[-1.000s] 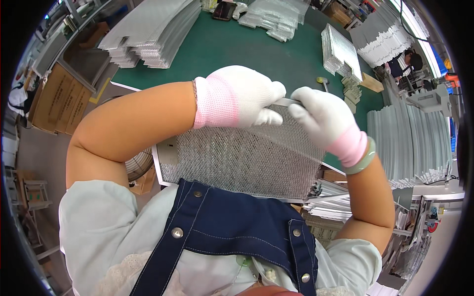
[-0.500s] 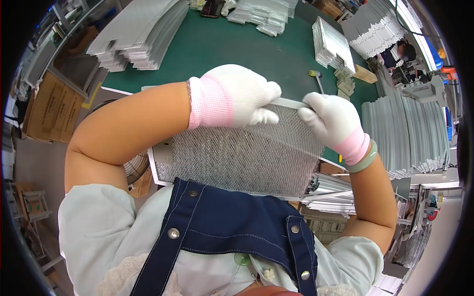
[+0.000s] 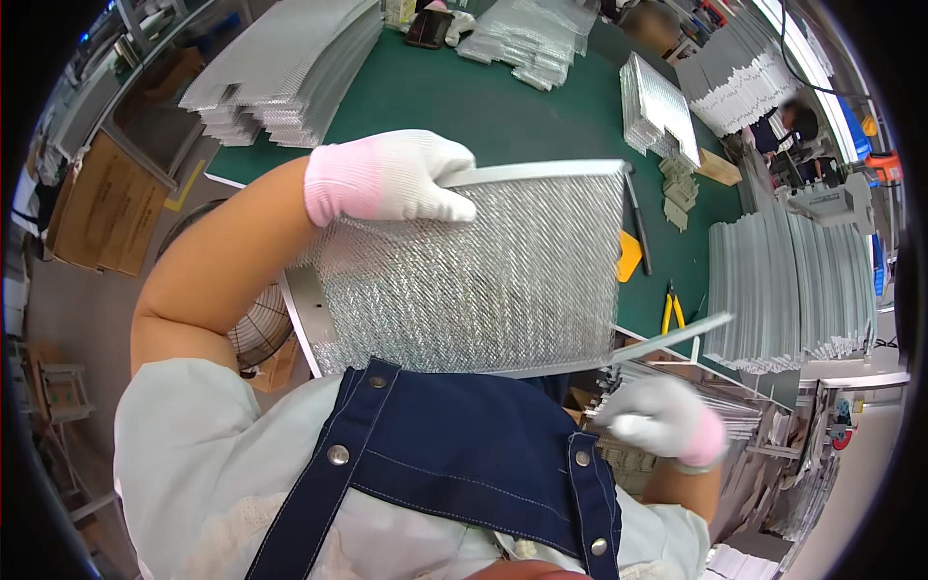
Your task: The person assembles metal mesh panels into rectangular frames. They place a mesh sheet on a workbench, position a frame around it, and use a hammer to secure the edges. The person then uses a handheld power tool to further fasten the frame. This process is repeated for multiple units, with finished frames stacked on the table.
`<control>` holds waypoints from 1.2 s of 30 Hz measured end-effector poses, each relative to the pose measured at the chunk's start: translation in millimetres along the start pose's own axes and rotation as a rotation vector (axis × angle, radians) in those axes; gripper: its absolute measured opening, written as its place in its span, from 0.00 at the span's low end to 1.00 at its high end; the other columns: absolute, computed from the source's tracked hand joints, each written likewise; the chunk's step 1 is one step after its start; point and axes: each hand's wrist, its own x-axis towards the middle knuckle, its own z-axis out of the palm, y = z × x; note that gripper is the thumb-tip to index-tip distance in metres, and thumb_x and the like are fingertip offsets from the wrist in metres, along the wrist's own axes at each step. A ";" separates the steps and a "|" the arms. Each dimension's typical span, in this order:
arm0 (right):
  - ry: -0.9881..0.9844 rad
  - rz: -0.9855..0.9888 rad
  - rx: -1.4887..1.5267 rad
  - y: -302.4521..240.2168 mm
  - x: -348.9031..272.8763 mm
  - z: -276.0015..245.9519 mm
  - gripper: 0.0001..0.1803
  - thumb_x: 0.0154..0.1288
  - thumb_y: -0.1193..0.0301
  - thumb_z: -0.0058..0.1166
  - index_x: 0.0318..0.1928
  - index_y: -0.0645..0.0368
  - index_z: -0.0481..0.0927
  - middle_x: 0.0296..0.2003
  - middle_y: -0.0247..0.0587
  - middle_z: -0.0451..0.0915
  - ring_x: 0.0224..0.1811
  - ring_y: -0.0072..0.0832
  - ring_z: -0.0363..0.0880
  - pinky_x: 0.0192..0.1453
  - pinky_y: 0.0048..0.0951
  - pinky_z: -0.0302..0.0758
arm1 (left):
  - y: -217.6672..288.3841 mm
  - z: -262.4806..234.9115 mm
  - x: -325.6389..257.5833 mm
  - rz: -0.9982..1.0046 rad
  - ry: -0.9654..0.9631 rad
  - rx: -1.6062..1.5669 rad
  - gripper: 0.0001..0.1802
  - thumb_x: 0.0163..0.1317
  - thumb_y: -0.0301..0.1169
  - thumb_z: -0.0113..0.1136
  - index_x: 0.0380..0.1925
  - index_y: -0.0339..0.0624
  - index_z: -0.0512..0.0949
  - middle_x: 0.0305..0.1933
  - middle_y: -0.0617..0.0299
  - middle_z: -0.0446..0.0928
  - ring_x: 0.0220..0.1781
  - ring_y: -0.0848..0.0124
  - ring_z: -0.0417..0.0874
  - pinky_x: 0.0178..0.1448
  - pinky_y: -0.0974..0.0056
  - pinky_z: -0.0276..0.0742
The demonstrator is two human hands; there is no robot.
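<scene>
My left hand (image 3: pixel 411 179), in a white glove with a pink cuff, grips the upper edge of a silvery metal mesh filter panel (image 3: pixel 483 275), thumb in front. A pale frame strip (image 3: pixel 551 172) runs along that edge; the right side of the mesh shows no strip. The panel's lower edge rests by my apron. From its lower right corner a thin pale strip (image 3: pixel 677 336) sticks out to the right. Below this strip, apart from the panel, is my right hand (image 3: pixel 657 416), gloved alike; motion smears its fingers, so their hold cannot be made out.
On the green table (image 3: pixel 464 101) lie yellow-handled pliers (image 3: pixel 673 309), a dark-handled tool (image 3: pixel 640 227) and a yellow-orange piece (image 3: pixel 628 256). Stacks of mesh sheets (image 3: pixel 290 68) stand at far left, long pale strips (image 3: pixel 788 290) at right. A fan (image 3: pixel 261 329) is at lower left.
My right hand has left the panel's upper edge and dropped to the lower right. My left hand has shifted left, and the panel's right side is uncovered. The strip at the lower right now sticks out.
</scene>
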 end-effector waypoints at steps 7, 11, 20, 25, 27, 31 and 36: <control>0.330 -0.180 0.766 17.1 102.0 85.9 0.37 0.73 0.59 0.56 0.71 0.70 0.58 0.66 0.49 0.69 0.69 0.33 0.66 0.74 0.35 0.62 | 12.2 -23.5 -5.0 -0.008 0.388 -0.160 0.15 0.66 0.39 0.65 0.43 0.37 0.79 0.34 0.66 0.77 0.38 0.78 0.75 0.44 0.67 0.72; 1.099 -0.410 -0.481 -1.3 130.2 35.4 0.18 0.72 0.77 0.46 0.60 0.71 0.68 0.50 0.54 0.72 0.51 0.41 0.73 0.56 0.35 0.71 | 34.1 -17.3 7.5 0.143 0.948 -0.597 0.15 0.71 0.40 0.62 0.40 0.38 0.77 0.33 0.72 0.72 0.36 0.81 0.70 0.43 0.71 0.68; 1.172 -0.099 -0.476 -8.8 91.0 -45.1 0.16 0.72 0.58 0.56 0.35 0.59 0.80 0.22 0.47 0.76 0.25 0.46 0.77 0.34 0.40 0.74 | 6.8 130.2 -45.0 -0.141 -0.064 -0.614 0.20 0.75 0.40 0.51 0.48 0.30 0.79 0.42 0.50 0.82 0.46 0.63 0.81 0.55 0.58 0.74; 0.925 0.046 -0.649 4.6 83.0 -23.8 0.20 0.73 0.57 0.55 0.29 0.60 0.77 0.22 0.51 0.76 0.27 0.49 0.78 0.32 0.42 0.73 | 3.9 85.6 -82.2 0.003 -0.326 -0.377 0.22 0.69 0.35 0.55 0.58 0.32 0.76 0.55 0.44 0.80 0.59 0.54 0.81 0.67 0.56 0.73; 0.900 0.026 -0.662 5.3 87.1 -19.7 0.20 0.73 0.57 0.54 0.29 0.60 0.77 0.21 0.51 0.75 0.26 0.49 0.78 0.31 0.42 0.73 | 29.4 51.9 -78.6 0.176 -0.126 -0.297 0.19 0.62 0.27 0.61 0.54 0.33 0.78 0.53 0.46 0.81 0.57 0.53 0.82 0.65 0.55 0.74; 0.850 0.001 -0.618 -3.3 89.9 -15.0 0.20 0.73 0.58 0.54 0.29 0.59 0.77 0.20 0.50 0.74 0.25 0.48 0.77 0.31 0.41 0.72 | 56.6 30.1 -4.7 0.701 0.511 0.456 0.20 0.55 0.26 0.69 0.48 0.37 0.78 0.44 0.49 0.81 0.48 0.50 0.83 0.53 0.53 0.79; 0.810 -0.007 -0.577 -7.1 85.6 -14.5 0.20 0.72 0.58 0.56 0.27 0.59 0.77 0.19 0.48 0.73 0.24 0.46 0.76 0.30 0.40 0.73 | 63.2 38.3 51.3 0.390 0.090 0.548 0.11 0.66 0.39 0.61 0.37 0.43 0.78 0.30 0.54 0.81 0.35 0.53 0.85 0.41 0.53 0.81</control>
